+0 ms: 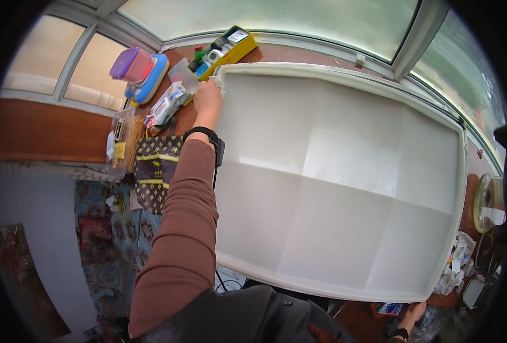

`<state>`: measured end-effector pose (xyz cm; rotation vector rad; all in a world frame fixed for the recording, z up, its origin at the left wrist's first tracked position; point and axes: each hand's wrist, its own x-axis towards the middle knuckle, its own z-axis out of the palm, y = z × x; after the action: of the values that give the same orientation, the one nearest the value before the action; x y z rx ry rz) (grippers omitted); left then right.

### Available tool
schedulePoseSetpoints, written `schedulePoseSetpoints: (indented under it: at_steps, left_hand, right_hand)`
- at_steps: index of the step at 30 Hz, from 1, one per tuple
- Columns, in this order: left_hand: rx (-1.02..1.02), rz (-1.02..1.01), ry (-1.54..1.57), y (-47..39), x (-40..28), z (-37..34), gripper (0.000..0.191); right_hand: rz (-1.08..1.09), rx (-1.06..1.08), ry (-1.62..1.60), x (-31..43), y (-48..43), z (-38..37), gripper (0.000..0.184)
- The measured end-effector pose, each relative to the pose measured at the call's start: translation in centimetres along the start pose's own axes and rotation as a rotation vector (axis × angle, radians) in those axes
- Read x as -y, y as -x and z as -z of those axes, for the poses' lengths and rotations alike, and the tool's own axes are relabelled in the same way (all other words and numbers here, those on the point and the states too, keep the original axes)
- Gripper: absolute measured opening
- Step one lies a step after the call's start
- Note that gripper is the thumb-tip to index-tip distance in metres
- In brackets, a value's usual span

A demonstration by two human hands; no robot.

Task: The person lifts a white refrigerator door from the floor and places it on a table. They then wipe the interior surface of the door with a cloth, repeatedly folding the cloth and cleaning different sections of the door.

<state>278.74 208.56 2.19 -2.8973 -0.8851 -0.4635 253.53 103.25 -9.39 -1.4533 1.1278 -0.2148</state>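
A large pale panel (348,158) with a raised white rim fills the middle of the view, its surface marked by faint creases into lighter and darker squares. My left hand (207,99) reaches to the panel's far left corner and pinches a crumpled white wipe or cloth (219,84) against the rim. At the near right corner, my right hand (415,311) grips the panel's edge; part of its fingers is hidden by the rim. Black bands circle both wrists.
Left of the panel stand a yellow box (236,51) of small items, a wipes packet (166,105), stacked plastic containers (133,68), a clear box (120,143) and a patterned bag (157,171). Windows (279,19) border the far side. Crumpled plastic (450,278) and a round glass dish (485,203) lie rightward.
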Motion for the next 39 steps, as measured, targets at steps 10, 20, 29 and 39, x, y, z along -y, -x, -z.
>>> schedulePoseSetpoints:
  at_steps: [10,20,29,39]
  left_hand:
    - [0.071,0.332,0.319,-6.7,-5.7,-7.4,0.026]
    - [0.152,0.019,0.486,-2.9,-14.9,-8.5,0.024]
    - [-0.069,-0.504,0.644,1.6,-30.7,-7.3,0.015]
    - [0.040,-0.371,0.715,5.8,-45.4,-7.3,0.017]
  right_hand:
    - [0.104,0.017,-0.017,-0.5,1.2,-0.5,0.021]
    - [0.110,0.018,-0.052,-0.3,3.0,-1.2,0.020]
    - [0.148,0.073,-0.104,-1.1,3.4,-1.1,0.014]
    - [0.105,0.079,-0.208,-0.6,5.1,-2.8,0.016]
